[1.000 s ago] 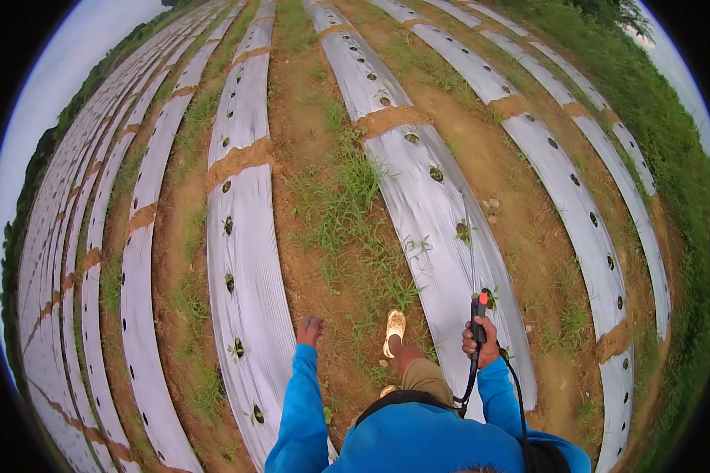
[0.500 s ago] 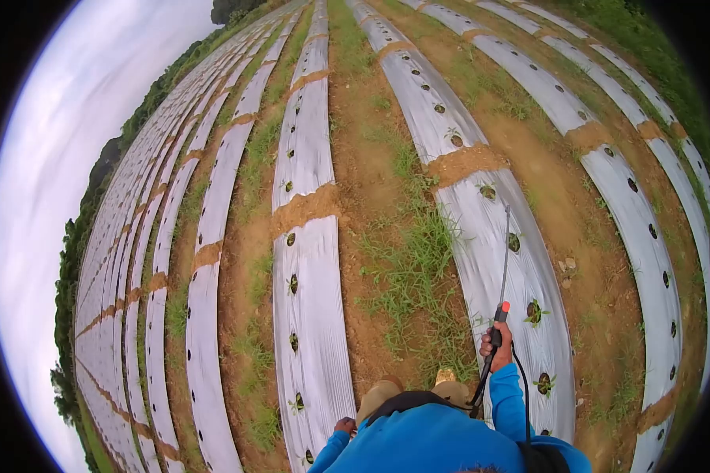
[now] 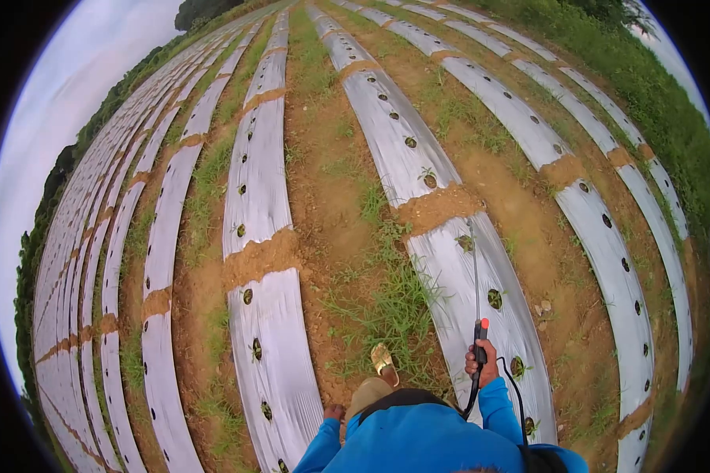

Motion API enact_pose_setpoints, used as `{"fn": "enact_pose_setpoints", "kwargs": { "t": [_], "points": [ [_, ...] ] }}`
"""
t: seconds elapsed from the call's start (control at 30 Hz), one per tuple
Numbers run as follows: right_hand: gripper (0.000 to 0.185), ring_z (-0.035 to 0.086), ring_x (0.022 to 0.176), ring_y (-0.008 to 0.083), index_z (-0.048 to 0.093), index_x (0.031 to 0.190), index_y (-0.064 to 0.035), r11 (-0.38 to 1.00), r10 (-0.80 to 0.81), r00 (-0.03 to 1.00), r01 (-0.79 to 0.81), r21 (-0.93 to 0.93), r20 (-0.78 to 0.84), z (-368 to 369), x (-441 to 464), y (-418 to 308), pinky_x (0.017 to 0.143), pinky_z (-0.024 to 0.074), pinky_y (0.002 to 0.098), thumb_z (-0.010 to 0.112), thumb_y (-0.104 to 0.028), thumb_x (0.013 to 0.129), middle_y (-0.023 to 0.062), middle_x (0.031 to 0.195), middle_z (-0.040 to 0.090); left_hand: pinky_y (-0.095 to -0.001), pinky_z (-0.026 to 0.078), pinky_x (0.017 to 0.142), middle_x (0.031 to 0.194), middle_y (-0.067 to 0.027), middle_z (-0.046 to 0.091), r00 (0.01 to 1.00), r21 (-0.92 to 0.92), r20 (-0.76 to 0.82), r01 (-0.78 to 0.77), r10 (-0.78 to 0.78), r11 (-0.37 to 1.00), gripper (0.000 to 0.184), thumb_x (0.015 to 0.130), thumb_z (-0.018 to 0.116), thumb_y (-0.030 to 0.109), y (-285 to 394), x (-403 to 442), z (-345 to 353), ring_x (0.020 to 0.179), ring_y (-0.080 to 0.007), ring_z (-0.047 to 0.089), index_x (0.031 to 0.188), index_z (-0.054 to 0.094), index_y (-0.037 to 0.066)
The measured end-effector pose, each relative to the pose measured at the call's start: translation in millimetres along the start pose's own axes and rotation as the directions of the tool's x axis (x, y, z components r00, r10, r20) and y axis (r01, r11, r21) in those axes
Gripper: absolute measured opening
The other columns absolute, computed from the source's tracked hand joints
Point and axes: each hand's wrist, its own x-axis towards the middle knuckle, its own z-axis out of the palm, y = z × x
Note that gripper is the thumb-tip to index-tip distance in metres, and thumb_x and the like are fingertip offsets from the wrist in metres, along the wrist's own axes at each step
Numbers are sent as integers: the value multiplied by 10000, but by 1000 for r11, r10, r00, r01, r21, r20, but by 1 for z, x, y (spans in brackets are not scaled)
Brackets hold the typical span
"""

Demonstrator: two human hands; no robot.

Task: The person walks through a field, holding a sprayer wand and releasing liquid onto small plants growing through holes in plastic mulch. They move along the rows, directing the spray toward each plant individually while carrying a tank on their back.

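Observation:
My right hand (image 3: 482, 361) is wrapped round the black handle of a sprayer wand (image 3: 480, 339) with a red part at its top. The wand's thin metal tube points forward over the silver plastic-covered bed (image 3: 442, 264), its tip near a planting hole (image 3: 465, 243). A black hose runs from the handle back beside my blue sleeve. My left hand (image 3: 334, 412) hangs low by my left side, near the bed on the left (image 3: 272, 331); its fingers are too small to make out.
Long covered beds with planted holes run forward on both sides, crossed by strips of brown soil (image 3: 262, 259). Weeds (image 3: 394, 307) grow in the dirt path ahead of my shoe (image 3: 382, 359). Green brush (image 3: 647, 102) lines the right edge.
The beds and soil strips have come nearer as I moved forward along the path. My left hand has dropped back to my side since a second ago. The wand stays in my right hand.

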Motion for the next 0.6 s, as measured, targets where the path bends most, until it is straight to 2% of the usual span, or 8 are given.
{"fn": "enact_pose_setpoints", "kwargs": {
  "t": [0.07, 0.17, 0.2, 0.27, 0.33, 0.43, 0.53, 0.6],
  "points": [
    [317, 371, 386, 96, 485, 748, -84, 999, 7, 1000, -8, -31, -30, 24, 15, -11, 351, 322, 228, 605, -377, 735, 22, 569, 455, -334, 391, 367, 639, -113, 588, 859, -343, 58, 496, -509, 797, 250, 864, 498, 234, 37, 87, -14, 435, -168, 505, 823, 568, -3],
    [318, 371, 384, 94, 482, 751, -85, 1000, 11, 999, -11, 3, -32, 63, 40, -30, 347, 319, 228, 596, -381, 740, 20, 566, 452, -310, 389, 382, 582, -100, 565, 970, -217, -48, 224, -240, 950, 256, 843, 501, 242, 128, 197, -49, 440, -174, 518, 805, 563, -3],
    [320, 370, 384, 95, 481, 754, -83, 999, 26, 999, -25, 21, -36, 79, 48, -41, 348, 321, 229, 593, -383, 742, 19, 565, 450, -301, 384, 406, 588, -93, 564, 987, -114, -91, 125, -135, 986, 248, 847, 491, 232, 104, 245, -51, 438, -163, 499, 825, 572, -2],
    [323, 370, 384, 95, 480, 757, -82, 998, 45, 998, -43, 36, -46, 108, 69, -61, 349, 322, 229, 590, -385, 745, 18, 564, 449, -315, 386, 438, 649, -95, 582, 975, -323, -82, 171, -207, 931, 251, 844, 499, 227, 204, 283, -74, 477, -151, 494, 851, 582, -9],
    [318, 369, 390, 111, 478, 759, -89, 999, 21, 1000, -21, 32, -7, 129, 98, -81, 358, 320, 249, 604, -380, 735, 27, 562, 444, -313, 388, 460, 701, -98, 583, 977, -380, -139, 96, -159, 920, 251, 842, 506, 219, 234, 331, -87, 512, -139, 481, 885, 577, -18],
    [302, 380, 393, 105, 485, 766, -86, 1000, 13, 1000, -13, 27, -13, 165, 142, -112, 354, 321, 245, 592, -368, 748, 27, 568, 457, -302, 387, 462, 708, -97, 566, 966, -367, -97, 191, -242, 911, 267, 850, 502, 224, 285, 370, -106, 544, -139, 484, 930, 567, -23],
    [280, 388, 391, 101, 494, 773, -90, 999, 2, 1000, -1, 36, -23, 201, 197, -136, 349, 318, 239, 584, -356, 768, 25, 574, 469, -253, 366, 414, 654, -62, 536, 956, -432, -71, 227, -284, 873, 163, 857, 496, 200, 245, 399, -106, 505, -127, 494, 853, 532, 41],
    [306, 384, 395, 92, 484, 809, -79, 998, -53, 998, 54, -24, 31, 220, 238, -159, 361, 326, 229, 590, -363, 776, 18, 586, 458, -271, 407, 448, 702, -70, 569, 888, -375, -8, 424, -460, 825, 193, 856, 494, 236, 215, 400, -106, 517, -144, 510, 878, 538, 50]
  ]
}}
